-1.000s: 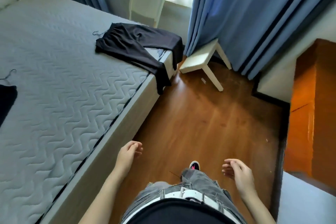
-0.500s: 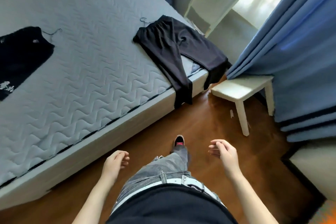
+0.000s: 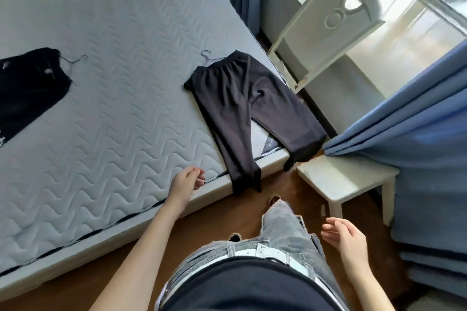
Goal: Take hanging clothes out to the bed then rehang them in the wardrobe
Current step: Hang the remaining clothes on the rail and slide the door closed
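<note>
Dark grey trousers (image 3: 242, 106) lie flat on the bed (image 3: 113, 98) near its right corner, on a wire hanger (image 3: 208, 57) whose hook pokes out above the waistband. Both legs droop over the bed's edge. A second black garment (image 3: 30, 88) on its own wire hanger (image 3: 75, 59) lies at the bed's left side, partly cut off by the frame. My left hand (image 3: 185, 182) hovers over the bed's edge just left of the trouser legs, fingers loosely curled, holding nothing. My right hand (image 3: 347, 240) hangs over the floor, fingers apart, empty.
A white stool (image 3: 346, 179) stands on the wooden floor (image 3: 227, 214) just right of the trouser legs. A white chair (image 3: 328, 25) stands by the window beyond the bed corner. Blue curtains (image 3: 417, 139) hang on the right, touching the stool.
The view has swung left and closer to the bed. My left hand has risen from beside my hip to the bed's edge near the trousers. The clothes have not moved.
</note>
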